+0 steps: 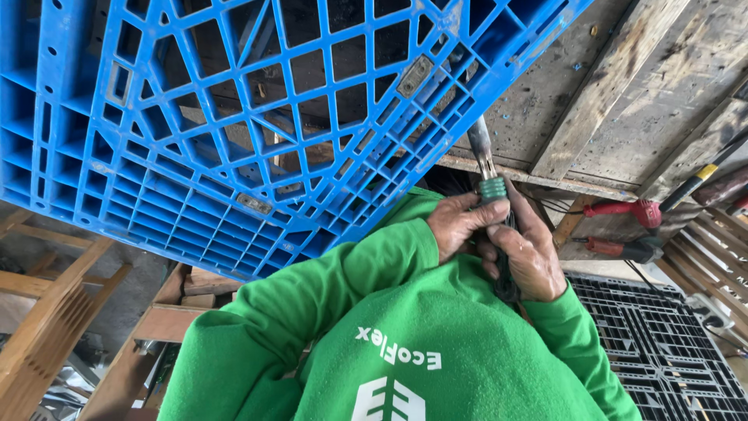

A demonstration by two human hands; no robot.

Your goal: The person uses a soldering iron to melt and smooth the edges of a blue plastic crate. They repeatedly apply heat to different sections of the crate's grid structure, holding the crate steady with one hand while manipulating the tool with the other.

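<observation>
Tool [485, 168] in both hands' grip, against blue pallet [234, 117]

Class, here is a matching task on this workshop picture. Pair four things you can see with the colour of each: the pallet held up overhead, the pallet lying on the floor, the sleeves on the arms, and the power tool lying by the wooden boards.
Things:
1. Raised pallet
2. Floor pallet
3. Sleeves
4. Power tool

Colours:
A. Black
B. Red
C. Blue
D. Green

Pairs: 1-C, 2-A, 3-D, 4-B
</observation>
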